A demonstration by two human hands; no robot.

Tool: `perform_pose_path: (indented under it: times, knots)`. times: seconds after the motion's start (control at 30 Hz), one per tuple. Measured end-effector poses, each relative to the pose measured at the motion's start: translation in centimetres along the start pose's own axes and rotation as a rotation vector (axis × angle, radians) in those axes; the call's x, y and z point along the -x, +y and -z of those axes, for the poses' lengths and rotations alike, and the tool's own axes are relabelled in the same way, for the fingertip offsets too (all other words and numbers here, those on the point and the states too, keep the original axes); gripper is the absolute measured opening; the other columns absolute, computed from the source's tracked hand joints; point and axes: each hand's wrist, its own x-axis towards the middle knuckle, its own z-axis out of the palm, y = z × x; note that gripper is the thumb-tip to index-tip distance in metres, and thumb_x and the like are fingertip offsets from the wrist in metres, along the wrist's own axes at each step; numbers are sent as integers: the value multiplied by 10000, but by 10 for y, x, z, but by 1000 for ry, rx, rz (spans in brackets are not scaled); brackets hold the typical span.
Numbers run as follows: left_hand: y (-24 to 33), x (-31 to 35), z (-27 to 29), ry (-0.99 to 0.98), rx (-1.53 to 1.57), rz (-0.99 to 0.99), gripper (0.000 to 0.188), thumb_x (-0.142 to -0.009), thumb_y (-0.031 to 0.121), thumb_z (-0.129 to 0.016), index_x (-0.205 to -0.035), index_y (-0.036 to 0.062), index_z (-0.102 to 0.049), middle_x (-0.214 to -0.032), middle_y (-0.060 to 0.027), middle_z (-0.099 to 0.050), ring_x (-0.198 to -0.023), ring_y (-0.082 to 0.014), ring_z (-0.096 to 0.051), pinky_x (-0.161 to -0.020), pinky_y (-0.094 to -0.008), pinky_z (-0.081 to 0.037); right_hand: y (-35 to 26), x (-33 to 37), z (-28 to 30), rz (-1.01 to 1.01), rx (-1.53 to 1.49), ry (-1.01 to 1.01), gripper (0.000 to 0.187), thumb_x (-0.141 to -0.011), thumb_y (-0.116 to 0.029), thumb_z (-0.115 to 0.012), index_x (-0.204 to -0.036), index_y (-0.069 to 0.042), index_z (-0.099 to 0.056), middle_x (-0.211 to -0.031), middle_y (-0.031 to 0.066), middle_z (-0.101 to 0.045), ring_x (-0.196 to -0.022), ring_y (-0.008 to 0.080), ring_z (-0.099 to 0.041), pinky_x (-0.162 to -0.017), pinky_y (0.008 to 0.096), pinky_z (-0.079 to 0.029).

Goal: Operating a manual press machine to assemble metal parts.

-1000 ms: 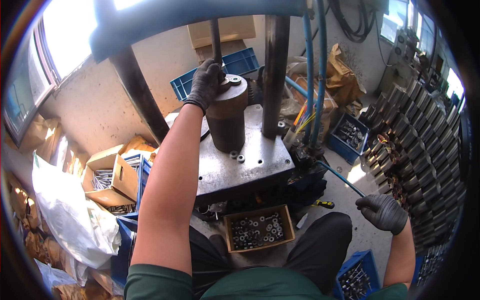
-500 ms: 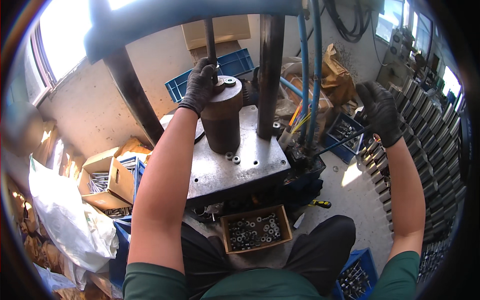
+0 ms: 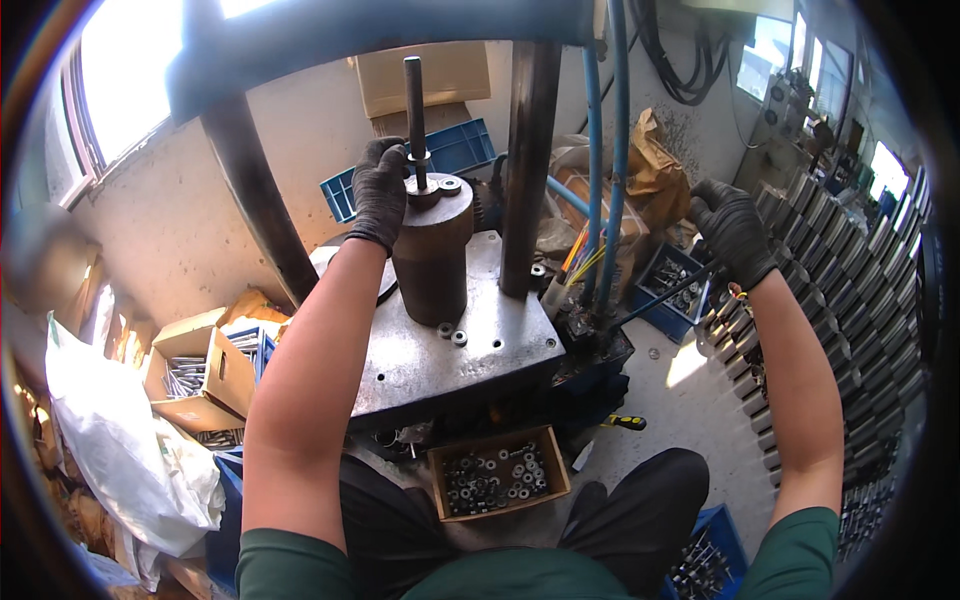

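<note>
A thick dark metal cylinder [image 3: 432, 265] stands upright on a steel press plate [image 3: 420, 375]. On its top a slim metal rod [image 3: 414, 105] stands upright with a ring [image 3: 419, 160] around it, beside a small washer-like part [image 3: 450, 187]. My gloved left hand [image 3: 380, 195] is at the rod's left side, its bent fingers closed at the ring; their exact contact is partly hidden. My gloved right hand [image 3: 732, 232] is raised over the end of a thin dark lever [image 3: 665, 295], its heel close to the bar and its fingers loosely bent, with nothing seen in them.
Two small ringed parts [image 3: 458, 338] lie at the cylinder's foot. Below the plate, a cardboard box [image 3: 440, 488] holds many small rings. Blue hoses [image 3: 618, 130] and a dark press column [image 3: 530, 170] rise at right. Stacked metal tubes [image 3: 840, 290] fill the right side.
My left hand has slid a little away from the rod, which now shows in full. The right hand keeps nearly the same place by the lever. The whole view has shifted slightly.
</note>
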Motion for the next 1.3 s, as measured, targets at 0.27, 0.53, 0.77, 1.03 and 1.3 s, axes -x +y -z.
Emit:
perform_pose_path:
  times: [0.27, 0.53, 0.77, 1.03, 1.3]
  knots:
    - [24, -10, -19, -223, -340, 236, 449, -1004, 459, -706, -1146, 36, -756, -952, -109, -765, -839, -195, -722, -827, -377, -571, -14, 20, 10, 46, 8, 47, 278, -947, -243, -638, -1048, -17, -765, -923, 242, -751, -921, 420, -746, -859, 491, -577]
    - [30, 11, -24, -149, -608, 173, 476, -1036, 463, -643, -1319, 86, -708, -1149, -226, -773, -1161, -403, -723, -1019, -495, -546, -39, 153, 52, 181, -38, -118, 96, -942, -75, -711, -1024, -25, -722, -924, 209, -712, -826, 385, -722, -759, 435, -573]
    - [40, 19, -20, -187, -661, 164, 456, -1065, 443, -567, -1355, 104, -659, -1219, -230, -753, -1198, -424, -700, -1054, -527, -530, -131, 205, 19, 464, -7, -188, 334, -772, -45, -800, -1091, -67, -704, -1033, 110, -725, -899, 341, -711, -802, 458, -575]
    - [38, 16, -18, -230, -619, 179, 446, -1088, 464, -566, -1365, 125, -652, -1245, -219, -747, -1218, -422, -688, -1048, -528, -525, -197, 146, -226, 323, -279, -504, 322, -957, -225, -697, -1239, -71, -700, -1282, 166, -686, -1042, 405, -722, -926, 509, -583]
    - [38, 18, -18, -192, -588, 153, 393, -1086, 437, -616, -1311, 119, -673, -1151, -190, -766, -1133, -390, -719, -985, -493, -531, -212, 126, -308, 230, -203, -445, 234, -893, -273, -803, -1008, -70, -785, -1032, 168, -731, -979, 383, -715, -883, 485, -585]
